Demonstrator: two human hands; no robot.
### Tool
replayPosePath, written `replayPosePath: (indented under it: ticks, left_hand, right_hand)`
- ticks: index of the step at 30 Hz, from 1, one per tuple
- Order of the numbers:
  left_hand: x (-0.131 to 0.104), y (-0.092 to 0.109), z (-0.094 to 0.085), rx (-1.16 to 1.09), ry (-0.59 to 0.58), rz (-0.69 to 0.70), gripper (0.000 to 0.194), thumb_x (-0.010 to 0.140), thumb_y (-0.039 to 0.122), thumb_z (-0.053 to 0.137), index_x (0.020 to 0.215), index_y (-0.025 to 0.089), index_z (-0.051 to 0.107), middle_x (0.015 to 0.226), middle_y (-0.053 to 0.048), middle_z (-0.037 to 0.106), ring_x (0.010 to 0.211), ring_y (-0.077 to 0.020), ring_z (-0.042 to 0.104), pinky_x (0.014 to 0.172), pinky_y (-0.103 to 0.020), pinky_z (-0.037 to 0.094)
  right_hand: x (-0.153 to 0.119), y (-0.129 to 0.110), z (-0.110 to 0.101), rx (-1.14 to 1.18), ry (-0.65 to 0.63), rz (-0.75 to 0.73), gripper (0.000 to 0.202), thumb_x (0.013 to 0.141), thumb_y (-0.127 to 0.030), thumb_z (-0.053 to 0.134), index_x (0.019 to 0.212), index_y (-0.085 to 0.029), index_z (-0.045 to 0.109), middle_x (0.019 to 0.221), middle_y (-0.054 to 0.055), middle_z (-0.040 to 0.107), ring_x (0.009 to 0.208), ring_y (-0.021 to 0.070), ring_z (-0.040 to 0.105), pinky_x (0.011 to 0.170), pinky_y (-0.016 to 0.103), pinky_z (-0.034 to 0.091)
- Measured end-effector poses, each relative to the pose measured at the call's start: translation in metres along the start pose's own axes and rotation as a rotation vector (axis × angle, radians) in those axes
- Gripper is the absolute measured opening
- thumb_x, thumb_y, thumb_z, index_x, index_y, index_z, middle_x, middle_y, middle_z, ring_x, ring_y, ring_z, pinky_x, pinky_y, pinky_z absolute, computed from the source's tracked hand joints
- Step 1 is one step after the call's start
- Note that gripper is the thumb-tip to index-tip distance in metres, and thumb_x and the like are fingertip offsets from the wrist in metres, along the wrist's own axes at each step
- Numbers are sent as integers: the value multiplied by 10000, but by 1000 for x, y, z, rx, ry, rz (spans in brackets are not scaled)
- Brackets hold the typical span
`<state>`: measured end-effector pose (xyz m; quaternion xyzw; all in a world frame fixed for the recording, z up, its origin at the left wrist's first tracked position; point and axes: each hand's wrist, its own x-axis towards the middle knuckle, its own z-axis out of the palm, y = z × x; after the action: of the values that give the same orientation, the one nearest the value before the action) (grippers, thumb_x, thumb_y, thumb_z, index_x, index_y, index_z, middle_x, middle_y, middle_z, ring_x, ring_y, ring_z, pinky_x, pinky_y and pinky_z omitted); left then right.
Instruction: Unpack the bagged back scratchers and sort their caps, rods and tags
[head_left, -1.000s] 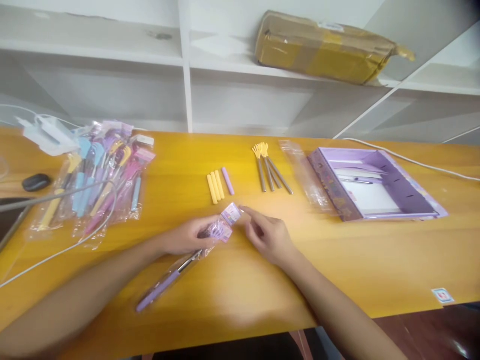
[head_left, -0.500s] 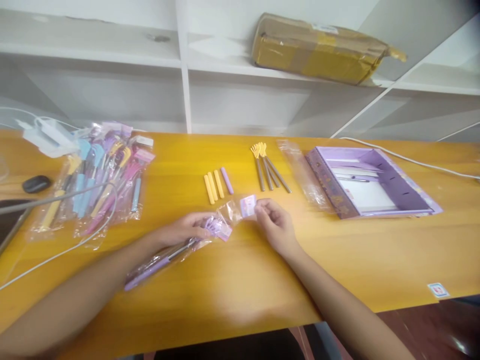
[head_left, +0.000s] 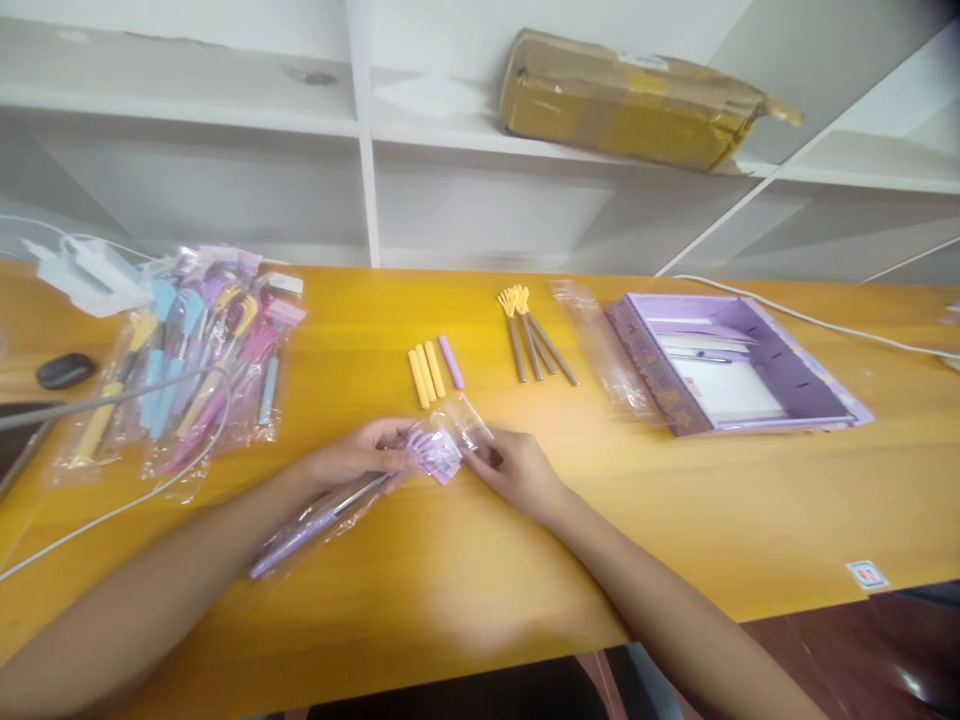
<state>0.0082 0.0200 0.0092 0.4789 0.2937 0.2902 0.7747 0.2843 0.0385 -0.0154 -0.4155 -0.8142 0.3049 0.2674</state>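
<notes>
My left hand (head_left: pixel 375 455) is closed around a purple back scratcher (head_left: pixel 307 540) in a clear plastic bag, close to its hand-shaped head. A small printed card shows inside the bag by the head. My right hand (head_left: pixel 521 470) pinches the upper end of that clear bag (head_left: pixel 466 422), just right of the head. Beyond my hands lie several yellow handle sleeves (head_left: pixel 426 374) and one purple sleeve (head_left: pixel 451 362). Bare metal scratcher rods with yellow hand-shaped heads (head_left: pixel 529 335) rest together further right.
At the left is a pile of bagged back scratchers (head_left: pixel 195 350), with a white cable (head_left: pixel 180 478) across it. Flattened plastic bags (head_left: pixel 604 350) lie beside a purple box (head_left: pixel 806 420) holding papers and a pen. A taped cardboard parcel (head_left: pixel 630 105) sits on the shelf above.
My right hand has moved left and down toward my left hand. The purple card it held at the bag's end no longer shows. My left hand keeps its grip on the bagged back scratcher.
</notes>
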Motion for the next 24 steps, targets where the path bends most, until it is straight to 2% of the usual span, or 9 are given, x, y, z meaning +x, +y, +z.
replayPosePath:
  ticks: [3, 6, 10, 12, 15, 17, 20, 21, 24]
  left_hand:
    - [2, -4, 3, 99, 18, -8, 438, 913, 509, 827, 1095, 147, 659, 791, -3, 691, 537, -83, 563, 540, -211, 420]
    - [4, -6, 8, 216, -6, -43, 405, 937, 496, 813, 1099, 159, 657, 807, 5, 687, 661, -118, 638, 618, -216, 463]
    - [5, -6, 13, 248, -81, -25, 439, 989, 506, 753, 1258, 169, 669, 1036, -57, 737, 918, -178, 708, 805, -273, 534]
    - [5, -5, 13, 245, -105, -46, 431, 1005, 493, 737, 1288, 175, 666, 1109, -74, 735, 916, -181, 718, 832, -299, 553]
    - [3, -5, 11, 252, -128, -93, 385, 1011, 477, 740, 1225, 164, 670, 1036, -75, 747, 874, -187, 737, 831, -318, 572]
    - [2, -6, 10, 156, -203, -123, 395, 1002, 501, 749, 1185, 167, 647, 1030, -98, 769, 904, -209, 759, 850, -340, 586]
    - [0, -9, 5, -87, -383, -223, 455, 994, 562, 737, 1208, 187, 594, 1046, -130, 791, 838, -218, 780, 786, -356, 613]
    - [0, -10, 3, -130, -416, -252, 466, 995, 568, 732, 1225, 189, 586, 1043, -132, 794, 798, -212, 778, 747, -344, 616]
    - [1, -14, -3, -128, -428, -281, 482, 990, 546, 746, 1271, 187, 591, 1029, -120, 791, 696, -177, 753, 627, -276, 589]
  right_hand:
    - [-1, 1, -1, 51, -35, -40, 310, 996, -324, 619, 741, -216, 481, 646, -36, 484, 566, 111, 437, 579, 255, 348]
    - [-1, -3, -5, 242, -123, -91, 222, 1001, -371, 637, 869, -200, 586, 750, -4, 568, 634, 126, 485, 611, 248, 412]
    - [2, -11, -11, 435, -216, -167, 348, 1031, -529, 624, 1026, -183, 663, 921, 63, 661, 812, 181, 584, 737, 290, 499]
    - [3, -13, -14, 521, -294, -183, 429, 1044, -600, 584, 988, -181, 656, 918, 65, 660, 838, 187, 595, 753, 294, 506]
    - [2, -12, -15, 555, -357, -100, 513, 1119, -559, 454, 811, -182, 616, 754, 19, 608, 690, 135, 550, 680, 260, 464]
    - [-1, -9, -16, 530, -163, 2, 585, 1139, -536, 421, 691, -189, 564, 624, -8, 537, 585, 114, 495, 615, 250, 424]
    - [-4, -2, -17, 545, 469, 163, 616, 1117, -621, 418, 683, -209, 560, 530, -38, 434, 492, 116, 420, 517, 256, 368]
    - [-5, 1, -19, 536, 583, 192, 609, 1103, -642, 444, 687, -212, 558, 519, -43, 421, 479, 117, 411, 499, 257, 360]
    - [-3, 4, -26, 478, 531, 179, 592, 1055, -631, 577, 642, -214, 506, 517, -35, 452, 488, 111, 467, 499, 250, 387]
